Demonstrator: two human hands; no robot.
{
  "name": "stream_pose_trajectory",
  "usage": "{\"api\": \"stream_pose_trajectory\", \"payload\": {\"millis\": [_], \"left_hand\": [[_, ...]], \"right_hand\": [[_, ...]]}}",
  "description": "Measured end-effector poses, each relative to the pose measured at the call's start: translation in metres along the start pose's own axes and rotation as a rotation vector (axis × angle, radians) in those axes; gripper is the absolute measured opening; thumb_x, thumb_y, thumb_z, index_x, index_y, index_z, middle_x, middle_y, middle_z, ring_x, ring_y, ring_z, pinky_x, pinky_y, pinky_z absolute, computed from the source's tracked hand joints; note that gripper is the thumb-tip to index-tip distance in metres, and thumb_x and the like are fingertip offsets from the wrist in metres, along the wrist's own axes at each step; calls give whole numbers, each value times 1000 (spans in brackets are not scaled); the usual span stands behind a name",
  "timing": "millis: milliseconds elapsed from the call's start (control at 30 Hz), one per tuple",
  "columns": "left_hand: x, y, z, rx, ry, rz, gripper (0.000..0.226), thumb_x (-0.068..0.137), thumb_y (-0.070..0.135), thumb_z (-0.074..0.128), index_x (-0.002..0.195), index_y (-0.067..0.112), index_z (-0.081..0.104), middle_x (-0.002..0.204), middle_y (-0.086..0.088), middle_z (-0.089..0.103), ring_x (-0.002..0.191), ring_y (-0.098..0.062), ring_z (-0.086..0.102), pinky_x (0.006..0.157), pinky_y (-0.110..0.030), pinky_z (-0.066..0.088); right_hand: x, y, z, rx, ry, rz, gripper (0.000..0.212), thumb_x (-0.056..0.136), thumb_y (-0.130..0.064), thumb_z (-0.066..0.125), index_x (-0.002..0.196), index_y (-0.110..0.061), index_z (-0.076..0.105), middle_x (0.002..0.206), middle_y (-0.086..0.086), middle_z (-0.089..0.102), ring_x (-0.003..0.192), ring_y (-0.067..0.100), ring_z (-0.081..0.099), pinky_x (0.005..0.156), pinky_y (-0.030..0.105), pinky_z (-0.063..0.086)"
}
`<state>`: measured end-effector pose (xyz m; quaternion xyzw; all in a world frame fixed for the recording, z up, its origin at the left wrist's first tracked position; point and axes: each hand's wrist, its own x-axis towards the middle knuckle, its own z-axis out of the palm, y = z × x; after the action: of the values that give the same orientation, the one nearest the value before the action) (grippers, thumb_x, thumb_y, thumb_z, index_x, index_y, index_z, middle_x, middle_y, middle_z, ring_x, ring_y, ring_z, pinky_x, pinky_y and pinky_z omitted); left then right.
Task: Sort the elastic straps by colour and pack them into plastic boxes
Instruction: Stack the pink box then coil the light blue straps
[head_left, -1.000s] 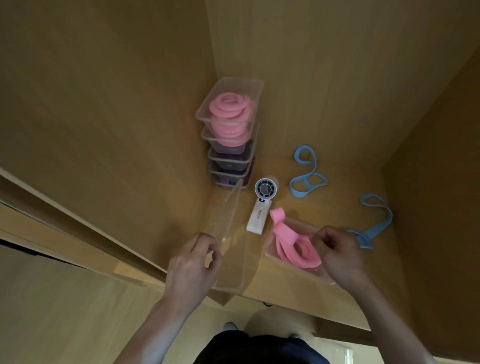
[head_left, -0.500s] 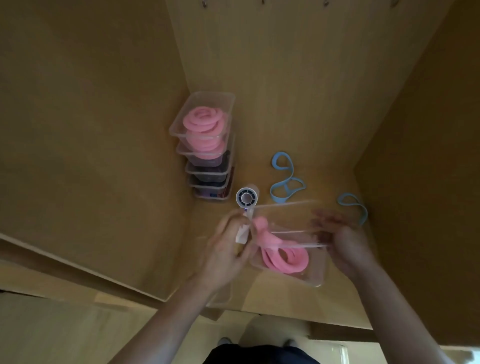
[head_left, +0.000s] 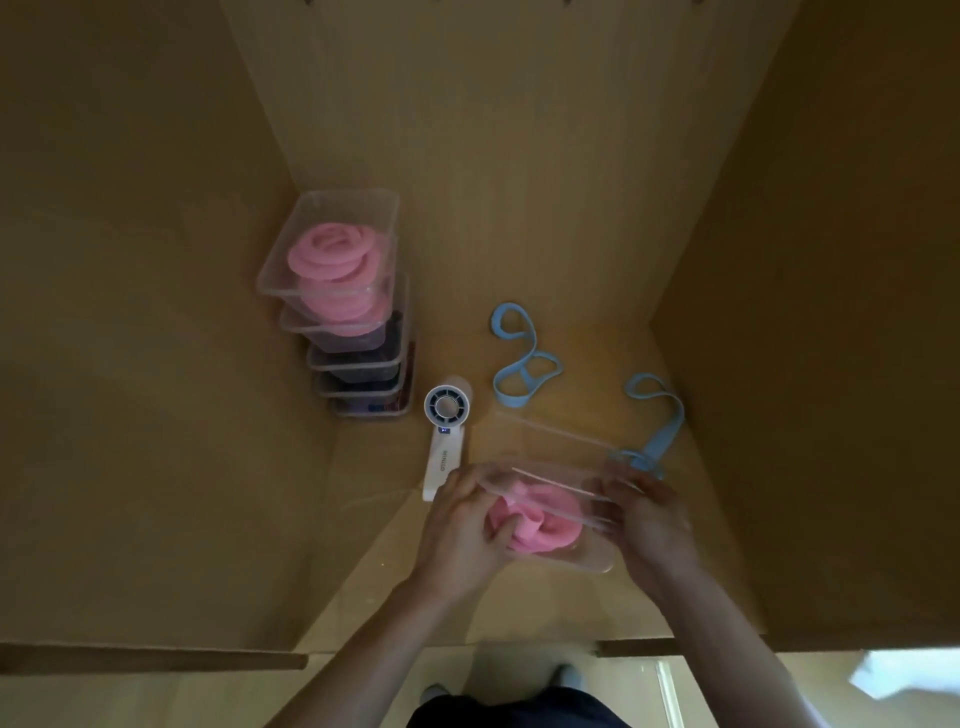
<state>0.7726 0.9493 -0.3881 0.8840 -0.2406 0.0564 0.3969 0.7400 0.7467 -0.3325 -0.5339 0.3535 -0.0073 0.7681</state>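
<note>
Left hand (head_left: 462, 525) and right hand (head_left: 655, 525) each grip an end of the clear lid (head_left: 550, 470), tilted over the plastic box (head_left: 589, 562) between them, where a coiled pink strap (head_left: 543, 525) lies. Beyond the left hand, the stacked boxes (head_left: 343, 312) look packed. A looped blue strap (head_left: 522, 364) and a second blue strap (head_left: 655, 421) beyond the right hand are not yet boxed.

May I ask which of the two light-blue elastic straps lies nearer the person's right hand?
The strap along the right wall; the other lies farther off, near the white handheld fan.
</note>
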Motion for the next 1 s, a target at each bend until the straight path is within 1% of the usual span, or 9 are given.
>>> {"api": "stream_pose_trajectory", "payload": {"millis": [133,200,333,467,567,667,800,900,1000], "left_hand": [[-6,1,5,-63,81,69,32,80,27,77,110,35,68,117,21,68,115,-5,61,95,-39,49],[-12,0,7,-51,92,93,36,79,24,77,112,35,69,126,23,64,125,-8,55,102,-40,46],[-29,-2,9,-31,44,-26,50,89,47,57,136,29,60,157,13,38,148,-19,26,119,-39,25],[-34,-2,8,-234,-18,-69,52,91,55,54,139,36,54,161,11,34,151,-19,21,121,-45,19],[-34,-7,2,-353,-87,-164,58,91,66,48,138,33,59,157,16,40,152,-20,21,121,-39,17],[-27,-7,-6,-395,-74,-271,56,96,66,37,121,31,72,144,24,53,145,-7,33,115,-27,27],[-20,0,-3,-476,108,-420,31,101,19,59,80,19,82,107,17,74,116,-2,61,95,-24,49],[-18,7,2,-477,232,-511,30,87,3,72,58,4,69,81,11,72,94,-9,69,81,-30,53],[-19,7,3,-433,339,-517,36,76,-1,81,52,10,57,86,9,64,90,-12,66,80,-23,48]], "right_hand": [[-7,6,2,-131,15,-24,22,97,4,51,115,-8,58,78,12,75,58,22,67,48,27,54],[-10,7,2,-188,27,-36,25,96,6,50,118,-5,57,77,13,75,54,21,66,48,27,54],[-12,10,6,-287,35,-74,25,96,10,48,116,-1,56,77,19,72,49,22,64,47,31,57],[-11,18,7,-385,63,-113,25,95,11,47,117,1,55,75,18,72,50,27,65,50,35,58],[-11,18,4,-429,99,-122,27,94,12,48,116,-3,55,77,19,72,48,28,65,46,31,55],[-9,20,0,-493,121,-133,29,92,11,50,116,-5,55,75,15,73,48,30,67,47,32,55],[-8,22,0,-524,138,-123,23,95,6,54,115,-7,54,74,14,73,48,30,68,46,34,56],[-8,19,3,-550,137,-121,21,96,2,57,114,-7,53,75,15,73,48,29,68,45,33,56],[-4,18,2,-615,148,-109,19,95,-2,60,110,-12,54,66,9,73,51,27,70,59,43,62]]}}
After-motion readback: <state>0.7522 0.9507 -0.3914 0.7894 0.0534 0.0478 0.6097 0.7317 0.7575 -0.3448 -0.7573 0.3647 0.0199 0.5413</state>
